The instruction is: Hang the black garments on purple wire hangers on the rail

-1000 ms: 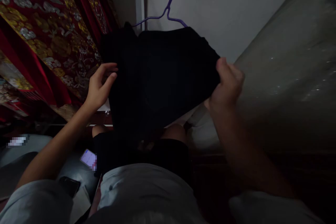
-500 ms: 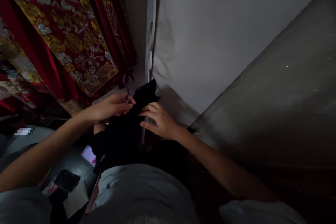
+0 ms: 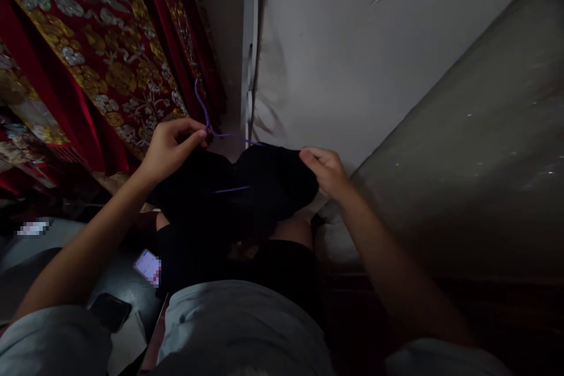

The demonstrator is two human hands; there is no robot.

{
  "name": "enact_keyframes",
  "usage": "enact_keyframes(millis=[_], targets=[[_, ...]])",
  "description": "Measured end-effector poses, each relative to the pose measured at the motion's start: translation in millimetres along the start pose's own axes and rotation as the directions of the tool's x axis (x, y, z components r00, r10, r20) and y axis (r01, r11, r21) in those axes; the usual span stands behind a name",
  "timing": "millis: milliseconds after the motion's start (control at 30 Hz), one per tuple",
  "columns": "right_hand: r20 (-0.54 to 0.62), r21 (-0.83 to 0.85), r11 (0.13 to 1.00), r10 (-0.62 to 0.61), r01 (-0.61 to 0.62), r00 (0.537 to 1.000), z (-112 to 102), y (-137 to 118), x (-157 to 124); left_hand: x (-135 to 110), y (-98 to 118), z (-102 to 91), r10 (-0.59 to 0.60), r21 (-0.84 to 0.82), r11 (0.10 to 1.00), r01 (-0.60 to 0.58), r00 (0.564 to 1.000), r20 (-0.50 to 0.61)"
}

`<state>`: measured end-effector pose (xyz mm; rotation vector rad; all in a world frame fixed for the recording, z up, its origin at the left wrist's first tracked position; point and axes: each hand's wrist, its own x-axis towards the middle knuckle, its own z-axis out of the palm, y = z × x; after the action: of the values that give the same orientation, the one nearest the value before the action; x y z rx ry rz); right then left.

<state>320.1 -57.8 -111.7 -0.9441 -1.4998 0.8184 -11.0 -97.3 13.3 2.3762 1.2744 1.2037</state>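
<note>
My left hand (image 3: 178, 144) is closed, with thumb and forefinger pinching a purple cord (image 3: 203, 107). One end of the cord sticks up past the fingers; another stretch runs right to the top edge of a black cloth (image 3: 268, 182). A further short length of purple shows across the cloth's middle. My right hand (image 3: 325, 171) grips the cloth's right edge, thumb on top. The cloth spreads between both hands above my lap. What kind of cloth article it is, I cannot tell in the dim light.
Red embroidered hangings (image 3: 118, 64) hang at the left. A pale wall panel (image 3: 335, 41) stands ahead, beside a grey sheet-like surface (image 3: 462, 176) at the right. On a dark seat at lower left lie a lit phone (image 3: 147, 265), a black case-like object (image 3: 110, 311) and white paper (image 3: 127, 341).
My hands have moved apart, the right one outward to the right and the left one up and left. The bunched black cloth is now spread between them, and the purple cord is drawn out.
</note>
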Motion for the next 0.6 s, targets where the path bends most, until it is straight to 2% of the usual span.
enact_keyframes(millis=[133,200,267,367,467,600], targets=[[-0.261,0.146,0.989,0.039,-0.001,0.965,-7.9,-10.9,36.4,7.8,-18.6,11.2,0.096,0.199,0.979,-0.051,0.97,-0.223],[-0.313,0.165,0.986,0.035,0.018,0.949,-10.3,-19.5,59.5,4.2,-24.5,18.4,0.154,0.305,0.95,-0.064,0.947,-0.283],[-0.311,0.18,0.984,0.036,0.022,0.95,-12.3,-28.1,79.3,-3.2,-27.4,29.6,0.214,0.382,0.917,-0.116,0.951,-0.224],[-0.307,0.201,0.979,0.032,0.032,0.951,-14.7,-37.8,94.6,-14.7,-28.6,53.2,0.241,0.442,0.87,-0.219,0.97,0.007],[-0.366,0.228,0.972,0.034,0.054,0.93,-16.8,-39.2,89.6,-21.6,-31.1,78.3,0.159,0.477,0.852,-0.218,0.974,0.161],[-0.465,0.235,0.966,0.017,0.105,0.885,-26.2,-19.8,61.9,-34.8,-39.9,104.6,-0.007,0.518,0.848,-0.115,0.974,0.227]])
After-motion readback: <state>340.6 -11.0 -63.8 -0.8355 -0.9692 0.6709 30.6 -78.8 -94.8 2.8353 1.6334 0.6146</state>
